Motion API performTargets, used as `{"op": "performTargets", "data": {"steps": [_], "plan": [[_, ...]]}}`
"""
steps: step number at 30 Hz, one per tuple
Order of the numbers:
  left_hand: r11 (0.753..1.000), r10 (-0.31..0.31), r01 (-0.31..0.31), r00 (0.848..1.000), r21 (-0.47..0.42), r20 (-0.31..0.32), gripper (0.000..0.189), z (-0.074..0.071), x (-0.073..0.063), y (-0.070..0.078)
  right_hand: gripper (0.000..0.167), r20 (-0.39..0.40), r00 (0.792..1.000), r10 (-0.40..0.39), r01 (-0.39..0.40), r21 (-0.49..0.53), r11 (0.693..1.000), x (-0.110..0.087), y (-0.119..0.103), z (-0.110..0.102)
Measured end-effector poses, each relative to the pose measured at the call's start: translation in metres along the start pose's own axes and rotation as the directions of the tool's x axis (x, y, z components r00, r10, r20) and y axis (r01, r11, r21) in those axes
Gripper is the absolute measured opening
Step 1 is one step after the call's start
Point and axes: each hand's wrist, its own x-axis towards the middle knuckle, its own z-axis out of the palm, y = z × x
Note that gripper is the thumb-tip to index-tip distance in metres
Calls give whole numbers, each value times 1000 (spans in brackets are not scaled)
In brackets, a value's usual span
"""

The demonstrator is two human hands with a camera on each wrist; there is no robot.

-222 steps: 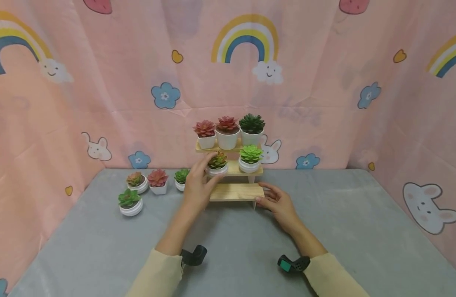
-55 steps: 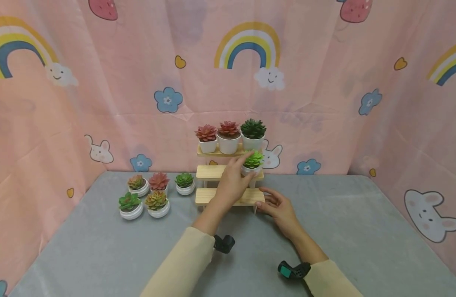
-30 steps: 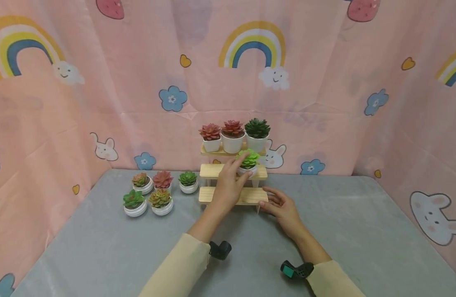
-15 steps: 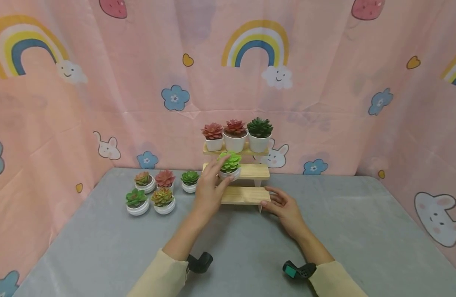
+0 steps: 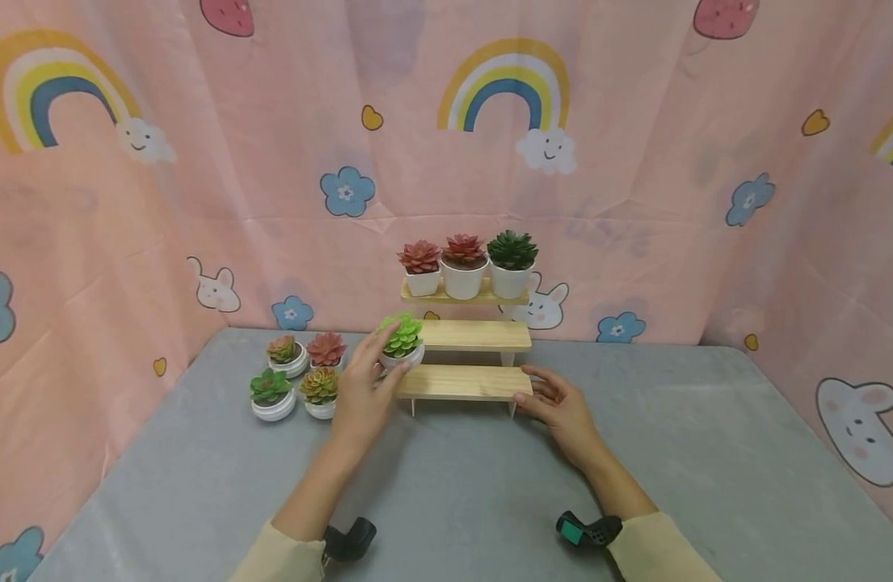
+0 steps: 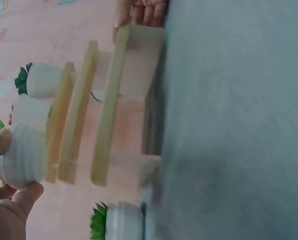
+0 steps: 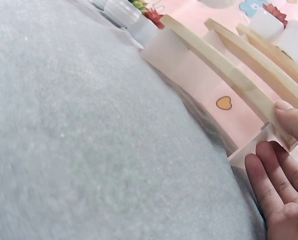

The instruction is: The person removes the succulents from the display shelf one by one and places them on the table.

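L hand (image 5: 364, 394) pinches lime succulent pot (image 5: 403, 339) by L end of wooden stand (image 5: 469, 380); R hand (image 5: 565, 415) grips stand's btm-tier R end. Stand's long axis runs L-R btwn hands. Table pots (image 5: 321, 386) further L, L hand nearer.

The held succulent (image 5: 404, 333) is showing lime green above a white pot (image 5: 408, 356) — the stand (image 5: 475, 335) is wearing pale yellow grain — the pink backdrop (image 5: 621, 105) is displaying rainbows (image 5: 504, 61) and blue flowers (image 5: 347, 191).

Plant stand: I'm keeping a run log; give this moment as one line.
left hand: holds bright-green succulent; right hand: grips lower shelf; top shelf: three potted plants; on table: other succulents
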Motion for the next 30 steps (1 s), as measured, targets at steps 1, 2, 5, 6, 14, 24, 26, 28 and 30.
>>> {"op": "performTargets", "data": {"steps": [1,2,5,6,14,24,26,28,30], "plan": [[1000,-6,6,1000,-3,-4,57,-1,-1,-3,61,0,1000,-1,1,-2,1000,0,0,0],[1000,-14,14,1000,-7,-6,58,-2,-3,-6,61,-1,1000,-3,3,-3,1000,0,1,0],[1000,-21,21,1000,-4,-17,58,-4,-6,-14,61,2,1000,-11,11,-9,1000,0,0,-1],[1000,-20,20,1000,-8,-18,59,-5,-7,-16,60,2,1000,-12,12,-9,1000,0,0,0],[996,-91,91,996,1,-15,58,-5,-16,-32,59,-3,1000,-11,11,-1,1000,-1,-1,1],[986,-151,153,988,61,-36,59,-6,-20,-43,61,0,1000,-6,6,-3,1000,0,-1,1],[986,-151,153,988,68,-33,59,-6,-21,-45,61,0,1000,-6,6,-1,1000,0,-1,1],[986,-144,146,989,76,-32,59,-5,-22,-47,61,-2,1000,-3,3,6,1000,0,-1,1],[987,-134,137,990,86,-33,59,-4,-22,-48,60,-6,1000,-2,2,9,1000,0,-1,1]]}}
